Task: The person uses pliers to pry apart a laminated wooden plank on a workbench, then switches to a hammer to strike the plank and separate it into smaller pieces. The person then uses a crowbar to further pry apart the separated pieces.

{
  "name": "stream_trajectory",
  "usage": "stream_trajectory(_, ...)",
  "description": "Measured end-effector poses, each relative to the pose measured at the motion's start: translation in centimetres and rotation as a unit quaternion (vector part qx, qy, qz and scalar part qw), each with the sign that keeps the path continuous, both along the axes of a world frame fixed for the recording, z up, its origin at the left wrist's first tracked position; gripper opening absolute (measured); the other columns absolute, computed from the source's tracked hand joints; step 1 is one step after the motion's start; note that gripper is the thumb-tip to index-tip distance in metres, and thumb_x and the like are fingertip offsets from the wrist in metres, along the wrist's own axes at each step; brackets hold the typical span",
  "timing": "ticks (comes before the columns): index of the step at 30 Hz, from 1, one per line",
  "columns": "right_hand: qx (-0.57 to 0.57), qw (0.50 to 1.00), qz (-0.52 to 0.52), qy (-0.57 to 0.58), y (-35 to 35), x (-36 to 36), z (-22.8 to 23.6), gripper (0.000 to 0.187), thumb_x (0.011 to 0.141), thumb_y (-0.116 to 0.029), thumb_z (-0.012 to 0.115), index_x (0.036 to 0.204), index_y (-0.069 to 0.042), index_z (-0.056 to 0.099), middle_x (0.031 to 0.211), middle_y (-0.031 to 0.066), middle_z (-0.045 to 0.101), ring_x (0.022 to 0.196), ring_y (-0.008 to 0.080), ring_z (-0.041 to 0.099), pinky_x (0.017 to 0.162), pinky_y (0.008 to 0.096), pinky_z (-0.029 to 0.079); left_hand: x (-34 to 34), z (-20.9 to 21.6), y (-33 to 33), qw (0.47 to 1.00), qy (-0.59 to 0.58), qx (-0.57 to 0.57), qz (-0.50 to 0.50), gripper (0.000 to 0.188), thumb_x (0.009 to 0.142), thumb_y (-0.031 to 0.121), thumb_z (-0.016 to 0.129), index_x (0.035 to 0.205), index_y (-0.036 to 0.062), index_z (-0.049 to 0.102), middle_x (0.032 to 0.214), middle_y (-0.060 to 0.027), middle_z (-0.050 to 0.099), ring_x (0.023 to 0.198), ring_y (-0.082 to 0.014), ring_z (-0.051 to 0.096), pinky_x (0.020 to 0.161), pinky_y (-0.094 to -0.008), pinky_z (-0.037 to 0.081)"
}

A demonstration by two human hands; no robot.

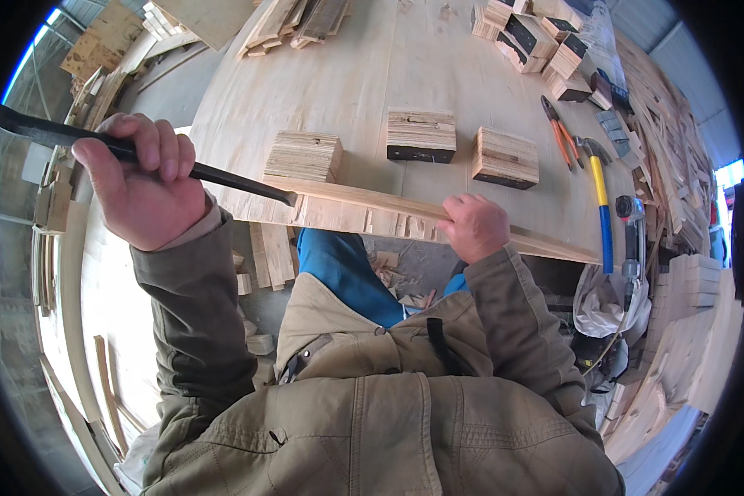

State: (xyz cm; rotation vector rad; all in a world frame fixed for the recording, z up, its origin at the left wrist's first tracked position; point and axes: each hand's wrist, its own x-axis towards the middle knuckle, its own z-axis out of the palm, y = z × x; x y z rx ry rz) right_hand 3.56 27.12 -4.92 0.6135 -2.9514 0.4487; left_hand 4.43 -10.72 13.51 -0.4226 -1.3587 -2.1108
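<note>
My left hand (pixel 145 182) is wrapped round a long black pry bar (pixel 240 183), raised at the left. The bar slants down to the right, and its tip meets a long, thin wooden strip (pixel 380 198) along the near edge of the workbench (pixel 355 83). Farther right, my right hand (pixel 478 227) is closed on that same strip. Chipped, rough patches mark the wood at the near edge. Just beyond the strip sit three laminated wood blocks: a left block (pixel 302 155) close to the bar's tip, a middle block (pixel 422 134) and a right block (pixel 505 157).
Orange-handled pliers (pixel 564 140) and a yellow-and-blue hammer (pixel 599 190) lie at the bench's right side, near a grey hand tool (pixel 631 231). Several dark-faced blocks (pixel 531 37) are piled at the far right. Loose wood strips (pixel 302 23) lie at the far left.
</note>
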Motion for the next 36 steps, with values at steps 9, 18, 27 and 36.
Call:
stream_trajectory(9, -0.024, 0.999, 0.009, 0.025, 0.0, 0.0, 0.0, 0.027, 0.079, -0.024, 0.086, 0.09, -0.012, 0.065, 0.091, 0.0075, 0.068, 0.091, 0.0329, 0.068, 0.075, 0.0489, 0.055, -1.3, -1.2, 1.3, 0.999, 0.0, -0.012, 0.031, 0.055, 0.11, 0.06, 0.054, 0.082, 0.0124, 0.052, 0.071, 0.0015, 0.039, 0.06, -0.0112, 0.032, 0.051, -0.0274, 0.031)
stream_trajectory(18, -0.016, 1.0, 0.008, 0.026, -0.2, 0.1, 0.0, 0.03, 0.077, -0.025, 0.088, 0.092, -0.012, 0.066, 0.09, 0.0073, 0.067, 0.09, 0.0318, 0.069, 0.076, 0.0479, 0.056, -2.5, 0.3, 2.3, 0.998, -0.03, -0.042, 0.036, 0.057, 0.111, 0.055, 0.056, 0.073, 0.0166, 0.037, 0.063, 0.0039, 0.03, 0.054, -0.0091, 0.024, 0.049, -0.027, 0.024)
stream_trajectory(27, -0.018, 0.999, 0.004, 0.037, -0.3, 0.2, -0.1, 0.03, 0.075, -0.023, 0.089, 0.091, -0.013, 0.065, 0.089, 0.0061, 0.065, 0.088, 0.0307, 0.068, 0.075, 0.0465, 0.056, -4.8, 0.1, 3.4, 0.993, -0.094, -0.067, -0.031, 0.056, 0.11, 0.052, 0.059, 0.073, 0.0151, 0.039, 0.062, 0.0024, 0.032, 0.051, -0.0092, 0.027, 0.047, -0.0269, 0.027)
stream_trajectory(36, 0.003, 1.0, 0.007, 0.016, -0.2, 0.1, 0.2, 0.027, 0.08, -0.025, 0.087, 0.093, -0.013, 0.066, 0.092, 0.0053, 0.068, 0.092, 0.0285, 0.069, 0.077, 0.0456, 0.056, -5.3, -0.2, 3.7, 0.989, -0.113, -0.084, -0.047, 0.055, 0.11, 0.051, 0.06, 0.074, 0.0154, 0.039, 0.063, 0.0026, 0.032, 0.05, -0.0087, 0.027, 0.046, -0.0262, 0.027)
